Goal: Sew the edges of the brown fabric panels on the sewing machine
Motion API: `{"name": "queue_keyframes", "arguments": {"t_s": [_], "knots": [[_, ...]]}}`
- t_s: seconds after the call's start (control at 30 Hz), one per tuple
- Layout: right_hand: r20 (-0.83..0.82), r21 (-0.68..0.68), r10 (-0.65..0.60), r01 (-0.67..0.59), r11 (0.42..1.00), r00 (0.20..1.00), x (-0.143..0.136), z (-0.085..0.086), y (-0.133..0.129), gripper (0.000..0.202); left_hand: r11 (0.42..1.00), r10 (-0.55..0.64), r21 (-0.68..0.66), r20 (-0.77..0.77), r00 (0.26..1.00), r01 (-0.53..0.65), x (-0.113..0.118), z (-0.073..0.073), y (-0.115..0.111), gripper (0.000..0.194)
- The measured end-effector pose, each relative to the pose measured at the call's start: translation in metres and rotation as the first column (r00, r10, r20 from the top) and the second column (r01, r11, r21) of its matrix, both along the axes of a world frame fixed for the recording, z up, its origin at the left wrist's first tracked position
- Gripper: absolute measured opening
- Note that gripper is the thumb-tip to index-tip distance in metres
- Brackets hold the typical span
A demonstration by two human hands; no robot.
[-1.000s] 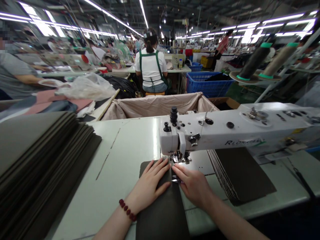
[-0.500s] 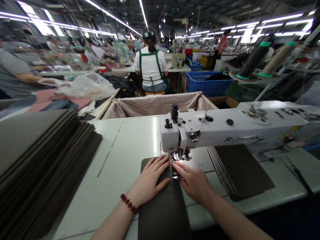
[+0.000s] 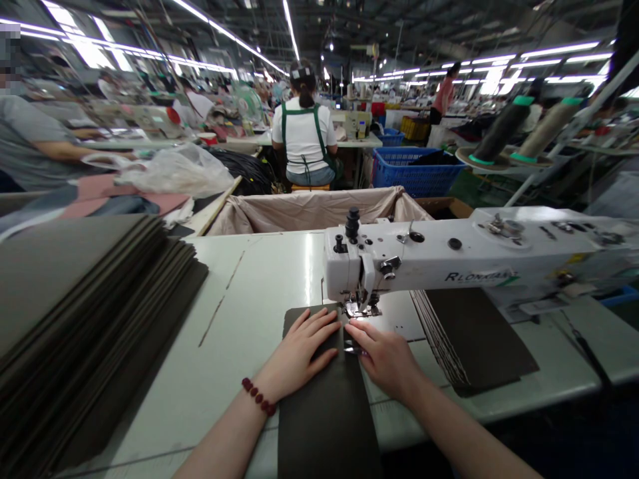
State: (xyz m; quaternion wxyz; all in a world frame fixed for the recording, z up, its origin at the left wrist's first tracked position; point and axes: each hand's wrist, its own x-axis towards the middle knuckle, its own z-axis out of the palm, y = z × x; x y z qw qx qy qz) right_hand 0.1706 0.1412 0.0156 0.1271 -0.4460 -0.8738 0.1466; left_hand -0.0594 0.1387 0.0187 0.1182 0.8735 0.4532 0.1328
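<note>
A dark grey-brown fabric panel [image 3: 327, 426] lies on the pale green table, its far edge at the presser foot [image 3: 357, 308] of a white sewing machine [image 3: 429, 256]. My left hand [image 3: 304, 352] rests flat on the panel, fingers spread, just left of the foot. Close to the foot on the right, my right hand [image 3: 384, 356] has its fingertips at the panel's edge. Small metal snips [image 3: 353, 350] stick out from under its curled fingers, pointing left.
Tall stacked dark panels [image 3: 84, 319] stand at the left; another stack [image 3: 474, 339] lies under the machine arm. Beyond the table are a cloth-lined bin [image 3: 309, 209], a blue basket [image 3: 417, 169], thread cones [image 3: 502, 133] and a seated person [image 3: 303, 140].
The view has shifted slightly. The far edge of the panel sits a little farther up beside the foot. Both hands keep nearly the same pose.
</note>
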Motion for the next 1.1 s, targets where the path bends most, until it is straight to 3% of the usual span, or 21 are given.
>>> {"name": "queue_keyframes", "arguments": {"t_s": [1.1], "knots": [[-0.058, 0.014, -0.004, 0.005, 1.000, 0.998, 0.0016, -0.0080, 0.0007, 0.058, 1.000, 0.016, -0.014, -0.008, 1.000, -0.016, -0.0022, -0.0031, -0.0002, 0.044]]}}
